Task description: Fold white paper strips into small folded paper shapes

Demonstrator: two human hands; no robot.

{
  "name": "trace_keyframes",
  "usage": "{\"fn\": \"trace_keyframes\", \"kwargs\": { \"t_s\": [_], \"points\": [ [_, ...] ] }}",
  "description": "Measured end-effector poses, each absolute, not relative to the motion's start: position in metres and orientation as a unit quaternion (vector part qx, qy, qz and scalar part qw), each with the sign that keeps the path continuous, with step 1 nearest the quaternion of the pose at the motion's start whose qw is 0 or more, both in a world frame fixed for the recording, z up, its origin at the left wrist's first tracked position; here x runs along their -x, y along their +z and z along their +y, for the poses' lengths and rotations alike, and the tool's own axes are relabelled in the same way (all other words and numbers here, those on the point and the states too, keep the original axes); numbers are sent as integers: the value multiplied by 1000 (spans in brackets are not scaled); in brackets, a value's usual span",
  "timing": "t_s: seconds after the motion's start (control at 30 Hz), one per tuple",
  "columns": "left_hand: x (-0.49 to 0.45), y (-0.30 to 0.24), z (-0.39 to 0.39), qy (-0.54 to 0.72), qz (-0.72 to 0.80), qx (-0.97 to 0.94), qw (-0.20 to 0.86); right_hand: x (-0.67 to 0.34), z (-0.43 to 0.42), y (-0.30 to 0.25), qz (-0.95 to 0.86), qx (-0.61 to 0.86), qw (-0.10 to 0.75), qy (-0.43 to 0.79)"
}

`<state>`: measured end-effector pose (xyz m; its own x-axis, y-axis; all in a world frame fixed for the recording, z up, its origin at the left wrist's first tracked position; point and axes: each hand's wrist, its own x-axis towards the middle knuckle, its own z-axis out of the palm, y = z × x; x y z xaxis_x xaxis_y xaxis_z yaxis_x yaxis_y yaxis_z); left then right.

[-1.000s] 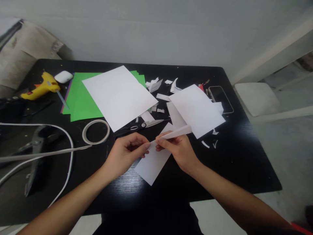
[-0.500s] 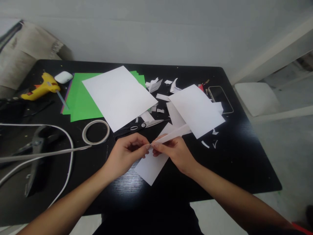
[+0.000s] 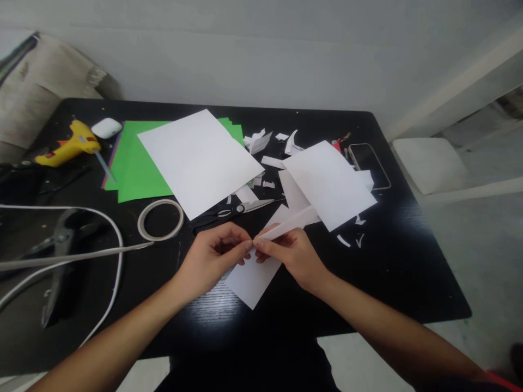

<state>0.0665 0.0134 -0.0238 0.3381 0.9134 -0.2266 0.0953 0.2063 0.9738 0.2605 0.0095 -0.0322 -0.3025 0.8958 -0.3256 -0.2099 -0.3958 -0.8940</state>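
Between my two hands is a narrow folded strip of white paper (image 3: pixel 288 224), slanting up to the right. My left hand (image 3: pixel 218 251) pinches its near end with thumb and forefinger. My right hand (image 3: pixel 292 255) grips the strip right beside that end, the fingertips of both hands almost touching. Below them a white paper sheet (image 3: pixel 253 283) lies on the black table, partly covered by my hands. Just beyond my left hand lie black-handled scissors (image 3: pixel 241 208), with a roll of tape (image 3: pixel 160 220) to their left.
A large white sheet (image 3: pixel 200 163) overlaps green sheets (image 3: pixel 137 163). Another white sheet (image 3: pixel 329 185) lies to the right among paper scraps (image 3: pixel 258 141), near a phone (image 3: pixel 370 166). On the left are a yellow glue gun (image 3: pixel 75 144), a white cable (image 3: pixel 120 272) and a black tool (image 3: pixel 61 267).
Hardly anything differs. The fingertips of both hands have shifted very slightly at the strip's near end; the strip and everything on the table stay in place.
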Motion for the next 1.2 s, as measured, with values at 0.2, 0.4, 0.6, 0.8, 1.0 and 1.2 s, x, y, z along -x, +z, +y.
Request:
{"fn": "trace_keyframes", "kwargs": {
  "t_s": [0.2, 0.4, 0.6, 0.8, 1.0, 1.2],
  "points": [
    [-66, -24, 12, 333, 465, -534, 622, -261, 9, -33, -388, 435, 399, 708],
    [-65, -25, 11, 326, 468, -541, 619, -260, 10, -32, -388, 436, 402, 705],
    [-65, -26, 10, 323, 471, -545, 613, -260, 9, -35, -385, 426, 412, 708],
    [-65, -25, 12, 324, 486, -547, 600, -266, 14, -36, -377, 442, 436, 688],
    [-64, -26, 12, 326, 491, -547, 594, -271, 20, -35, -372, 450, 444, 680],
    [-62, -27, 12, 329, 497, -544, 591, -280, 27, -35, -370, 470, 457, 658]
  ]
}}
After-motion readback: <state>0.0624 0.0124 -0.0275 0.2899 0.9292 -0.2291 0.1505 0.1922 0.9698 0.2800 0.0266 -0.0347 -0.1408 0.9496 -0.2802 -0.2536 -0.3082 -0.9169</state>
